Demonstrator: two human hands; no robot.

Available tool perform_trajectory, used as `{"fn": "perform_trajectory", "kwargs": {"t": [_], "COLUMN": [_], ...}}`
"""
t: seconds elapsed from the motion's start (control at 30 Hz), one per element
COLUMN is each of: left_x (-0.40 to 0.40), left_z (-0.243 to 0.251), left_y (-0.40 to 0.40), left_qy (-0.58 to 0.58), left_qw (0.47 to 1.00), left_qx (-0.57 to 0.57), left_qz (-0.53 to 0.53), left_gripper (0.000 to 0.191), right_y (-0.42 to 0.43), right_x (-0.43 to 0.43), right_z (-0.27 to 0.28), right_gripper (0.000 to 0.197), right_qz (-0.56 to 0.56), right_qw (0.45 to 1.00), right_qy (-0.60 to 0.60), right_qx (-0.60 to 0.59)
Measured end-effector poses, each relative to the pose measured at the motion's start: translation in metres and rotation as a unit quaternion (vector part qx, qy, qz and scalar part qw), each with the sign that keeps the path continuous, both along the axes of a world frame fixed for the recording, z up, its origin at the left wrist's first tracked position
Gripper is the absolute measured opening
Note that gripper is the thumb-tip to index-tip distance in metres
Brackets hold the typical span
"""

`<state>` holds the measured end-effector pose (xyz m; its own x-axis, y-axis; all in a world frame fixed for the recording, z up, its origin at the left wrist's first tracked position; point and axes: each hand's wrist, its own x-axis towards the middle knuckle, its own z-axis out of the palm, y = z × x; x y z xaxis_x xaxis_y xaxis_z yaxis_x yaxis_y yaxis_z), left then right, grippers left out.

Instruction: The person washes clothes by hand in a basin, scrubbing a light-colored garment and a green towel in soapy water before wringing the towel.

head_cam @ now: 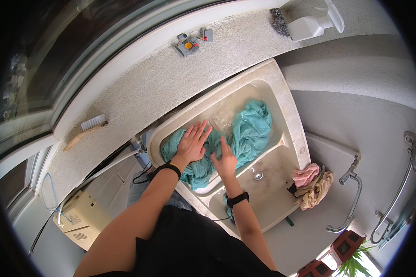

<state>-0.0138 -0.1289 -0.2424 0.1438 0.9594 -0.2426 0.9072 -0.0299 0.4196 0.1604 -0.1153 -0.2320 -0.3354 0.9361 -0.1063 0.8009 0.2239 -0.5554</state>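
A wet teal terry towel [251, 133] lies bunched in the larger basin of a two-part stone sink [293, 110]. Shallow water shows around the cloth. My left hand [192, 142] rests flat on the towel's left part, palm down with fingers spread. Close beside it, my right hand [225, 161] touches the middle of the towel, its index finger stretched out. The rest of the right hand's fingers are mostly hidden, so a grip on the cloth cannot be made out. Both wrists wear black bands.
Pink and beige cloths [312, 185] hang over the smaller basin's right rim, near a drain [258, 176]. A wall tap [350, 176] juts out at right. On the ledge sit a scrubbing brush [88, 130], grey toy pieces [189, 45] and a white spray bottle [306, 28].
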Motion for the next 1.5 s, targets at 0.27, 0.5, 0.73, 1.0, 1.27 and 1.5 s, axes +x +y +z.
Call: {"fn": "perform_trajectory", "kwargs": {"t": [0.27, 0.5, 0.73, 1.0, 1.27, 1.5], "left_x": [0.005, 0.003, 0.001, 0.003, 0.001, 0.001], "left_z": [-0.025, -0.007, -0.003, -0.004, -0.001, -0.018], "left_y": [-0.010, -0.003, -0.002, 0.001, 0.000, -0.006], "left_qy": [-0.016, -0.002, -0.005, 0.002, -0.018, -0.007], "left_qw": [0.998, 1.000, 0.999, 1.000, 1.000, 0.998], "left_qx": [0.056, 0.004, -0.030, 0.007, 0.019, 0.039], "left_qz": [-0.002, 0.015, 0.012, -0.011, 0.014, -0.039], "left_gripper": [0.069, 0.078, 0.081, 0.081, 0.083, 0.073], "right_y": [-0.003, 0.058, 0.116, 0.174, 0.027, -0.039], "right_x": [-0.030, -0.037, -0.054, -0.025, -0.021, -0.018], "right_z": [-0.032, -0.072, -0.075, -0.094, -0.005, 0.009], "right_gripper": [0.015, 0.016, 0.019, 0.037, 0.054, 0.020], "right_qz": [-0.018, -0.046, -0.191, -0.244, -0.070, -0.025], "right_qw": [0.997, 0.990, 0.977, 0.951, 0.996, 0.996], "right_qy": [-0.017, -0.070, -0.083, -0.117, 0.057, 0.084], "right_qx": [0.068, 0.115, 0.047, 0.152, -0.004, 0.003]}}
